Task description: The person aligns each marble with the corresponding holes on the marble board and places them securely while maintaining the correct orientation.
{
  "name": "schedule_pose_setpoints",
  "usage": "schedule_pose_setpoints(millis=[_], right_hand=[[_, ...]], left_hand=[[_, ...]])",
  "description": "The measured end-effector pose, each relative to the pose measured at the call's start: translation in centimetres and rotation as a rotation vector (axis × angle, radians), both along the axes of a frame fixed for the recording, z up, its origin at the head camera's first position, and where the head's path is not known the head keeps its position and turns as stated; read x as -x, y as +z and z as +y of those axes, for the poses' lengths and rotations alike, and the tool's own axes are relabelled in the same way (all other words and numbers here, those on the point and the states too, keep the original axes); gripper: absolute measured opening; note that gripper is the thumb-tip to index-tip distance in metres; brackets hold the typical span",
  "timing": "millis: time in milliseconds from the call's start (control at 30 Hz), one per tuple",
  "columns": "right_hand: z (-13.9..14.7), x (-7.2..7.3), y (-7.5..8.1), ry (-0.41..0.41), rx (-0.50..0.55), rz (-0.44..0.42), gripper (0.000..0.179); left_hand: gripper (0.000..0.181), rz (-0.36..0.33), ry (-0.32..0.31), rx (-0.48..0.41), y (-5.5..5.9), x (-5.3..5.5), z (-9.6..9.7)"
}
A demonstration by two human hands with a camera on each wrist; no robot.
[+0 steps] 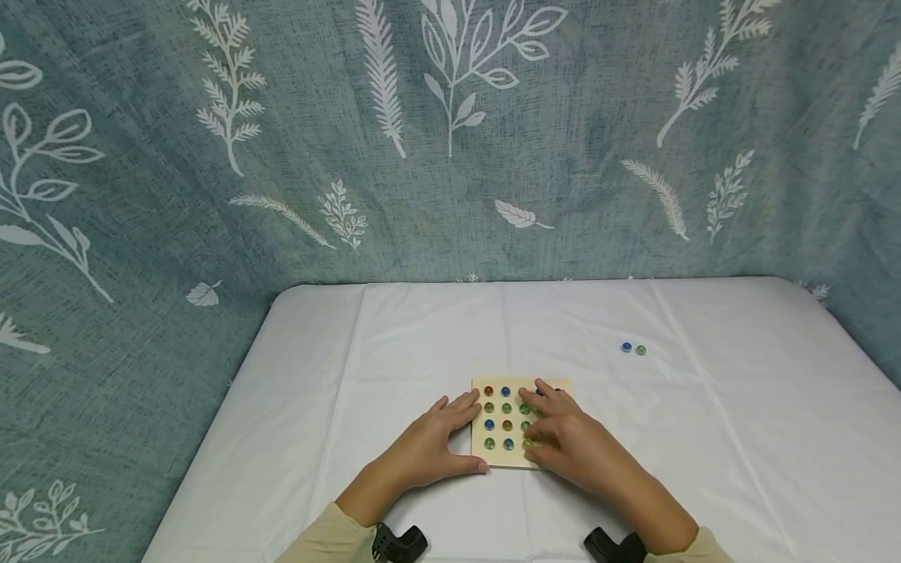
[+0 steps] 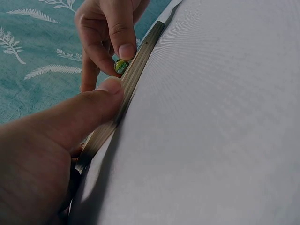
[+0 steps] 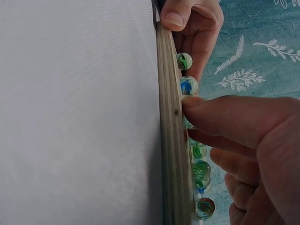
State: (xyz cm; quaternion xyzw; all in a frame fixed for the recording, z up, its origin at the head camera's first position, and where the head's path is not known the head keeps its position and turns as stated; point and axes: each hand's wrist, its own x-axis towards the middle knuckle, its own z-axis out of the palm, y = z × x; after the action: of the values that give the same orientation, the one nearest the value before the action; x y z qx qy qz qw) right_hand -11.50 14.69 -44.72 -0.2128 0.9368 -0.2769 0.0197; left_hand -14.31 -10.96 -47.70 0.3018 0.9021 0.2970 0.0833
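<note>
A pale wooden board [image 1: 498, 457] lies on the white cloth, with glass marbles in rows on its top. My left hand [image 1: 432, 442] holds its near left corner, thumb against the front edge and fingers along the left side. Over the board's right part is my right hand [image 1: 580, 442], pinching a yellow-green marble [image 2: 122, 66] between thumb and index finger at the front row. Blue, green and amber marbles fill the left columns, such as a blue marble [image 1: 505, 392]. My right hand's fingers hide part of the right columns.
Two loose marbles, a blue marble [image 1: 626, 346] and a green marble [image 1: 640, 350], lie on the white cloth [image 1: 394, 336] beyond the board to the right. A teal leaf-patterned curtain [image 1: 303, 141] hangs behind the table and at both sides.
</note>
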Motion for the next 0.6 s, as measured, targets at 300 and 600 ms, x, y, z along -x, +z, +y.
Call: schedule_pose_setpoints(millis=[300,600], right_hand=[[0.4,0.2,0.5,0.016,0.015,0.000,0.017],[4.1,2.8,1.8,-0.121,0.134,0.050,0.030]], left_hand=[[0.089,0.002,0.000,0.000,0.0,0.0,-0.1],[0.090,0.005,-0.002,-0.010,0.0,0.0,-0.1]])
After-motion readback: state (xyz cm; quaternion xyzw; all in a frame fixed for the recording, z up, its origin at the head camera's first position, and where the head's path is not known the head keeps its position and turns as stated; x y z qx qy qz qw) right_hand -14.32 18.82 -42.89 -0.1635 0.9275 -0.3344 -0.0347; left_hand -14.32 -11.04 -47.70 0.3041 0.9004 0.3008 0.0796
